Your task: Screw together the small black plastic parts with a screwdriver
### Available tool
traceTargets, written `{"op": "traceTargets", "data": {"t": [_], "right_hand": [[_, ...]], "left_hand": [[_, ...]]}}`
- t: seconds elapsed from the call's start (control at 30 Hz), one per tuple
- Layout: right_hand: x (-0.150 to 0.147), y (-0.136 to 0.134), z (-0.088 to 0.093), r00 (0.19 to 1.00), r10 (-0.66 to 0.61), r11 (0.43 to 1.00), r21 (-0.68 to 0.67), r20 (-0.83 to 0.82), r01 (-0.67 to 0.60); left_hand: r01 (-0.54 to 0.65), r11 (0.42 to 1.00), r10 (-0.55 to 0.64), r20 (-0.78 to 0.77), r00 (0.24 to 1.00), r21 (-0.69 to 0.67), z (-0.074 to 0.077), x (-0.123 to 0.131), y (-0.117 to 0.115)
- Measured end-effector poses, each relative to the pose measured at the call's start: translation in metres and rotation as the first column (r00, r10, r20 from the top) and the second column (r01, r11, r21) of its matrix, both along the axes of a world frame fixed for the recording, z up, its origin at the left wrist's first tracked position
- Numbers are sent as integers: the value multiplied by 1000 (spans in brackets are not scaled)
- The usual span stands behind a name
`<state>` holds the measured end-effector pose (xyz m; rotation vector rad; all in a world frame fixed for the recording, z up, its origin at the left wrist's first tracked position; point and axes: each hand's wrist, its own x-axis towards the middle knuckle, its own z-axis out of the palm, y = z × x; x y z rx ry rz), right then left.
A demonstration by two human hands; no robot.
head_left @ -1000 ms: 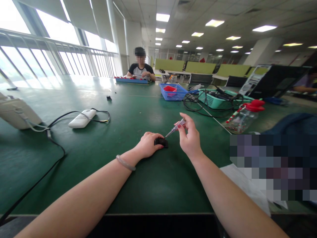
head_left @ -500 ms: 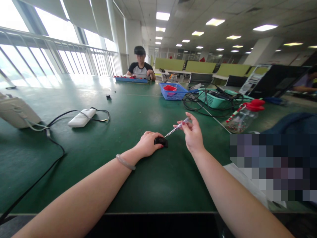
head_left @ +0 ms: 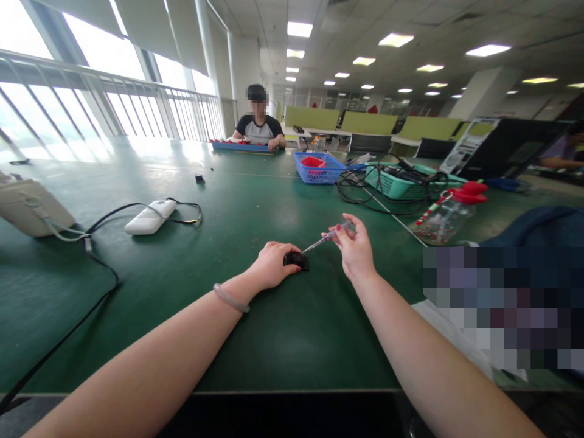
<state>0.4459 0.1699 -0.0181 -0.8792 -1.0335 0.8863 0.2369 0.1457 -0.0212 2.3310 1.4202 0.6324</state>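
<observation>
My left hand (head_left: 276, 264) is closed around a small black block-like part (head_left: 298, 261), holding it down on the green tabletop (head_left: 292, 340). The part's exact kind does not show, and my fingers cover its left side. A screwdriver (head_left: 326, 237) with a clear handle slants down to the left in my right hand (head_left: 356, 249), pinched between thumb and fingers. Its thin metal tip meets the top of the black part near my left fingertips; whether it sits in a screw is too small to tell.
Left of my hands lie a white power bank (head_left: 150, 218) and a black cable (head_left: 107, 261). Farther off stand a blue basket (head_left: 319, 176), a green basket (head_left: 395, 188) with tangled cables, and a red-lidded bottle (head_left: 444, 219). A person (head_left: 258, 128) sits across the table.
My right hand and the screwdriver handle have dipped slightly, and the fingers have shifted on the handle. My left hand and the black part stay in place.
</observation>
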Motion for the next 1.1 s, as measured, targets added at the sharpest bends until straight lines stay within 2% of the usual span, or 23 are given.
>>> {"op": "traceTargets", "data": {"t": [0.2, 0.57, 0.83, 1.0, 1.1], "right_hand": [[0, 2, -2, 1000, -20, 1000, -2, -6, 20], [6, 6, -8, 999, 20, 994, -109, -44, -25], [2, -1, 0, 999, -13, 1000, 9, 46, 13], [1, -4, 6, 993, 17, 995, 91, 115, -28], [1, -3, 6, 990, 17, 995, 92, 137, -30]], "left_hand": [[-5, 1000, 5, -1, 1000, 10, -1, 0, 0], [1, 1000, -1, -5, 1000, 4, -1, 0, 0], [-2, 1000, 2, -7, 1000, 2, -1, 0, 0], [1, 1000, -1, -4, 1000, 12, 0, 0, 0], [-2, 1000, 2, -2, 1000, 6, 1, 0, -1]]}}
